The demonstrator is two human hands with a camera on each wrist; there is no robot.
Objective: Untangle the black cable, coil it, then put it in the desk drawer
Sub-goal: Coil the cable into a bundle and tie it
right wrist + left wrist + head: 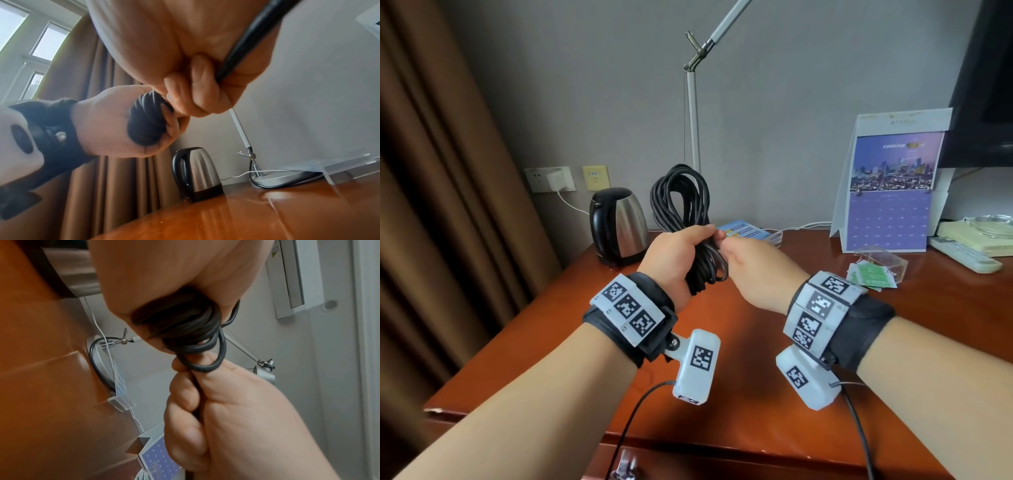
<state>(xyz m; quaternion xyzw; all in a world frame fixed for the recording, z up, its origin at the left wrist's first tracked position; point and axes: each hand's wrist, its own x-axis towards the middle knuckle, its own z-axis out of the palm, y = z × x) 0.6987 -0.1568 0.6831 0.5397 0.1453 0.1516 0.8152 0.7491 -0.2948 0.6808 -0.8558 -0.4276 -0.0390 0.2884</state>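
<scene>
While my left hand [677,255] grips the coiled black cable [680,198] above the counter [756,359], my right hand [753,270] curls its fingers [197,91] around one strand.

Steel kettle [619,226] near wall, desk lamp [693,113], standing calendar [890,192], brown curtain [431,171]

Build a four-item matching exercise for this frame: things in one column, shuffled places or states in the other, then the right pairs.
Things
1. black cable
2. kettle
3. calendar
4. left hand

Places or states
A. standing at the desk's back right
B. gripping the gathered loops in a fist
C. standing on the desk by the curtain
D. bundled in loops, held above the desk

Pairs: 1-D, 2-C, 3-A, 4-B
</scene>
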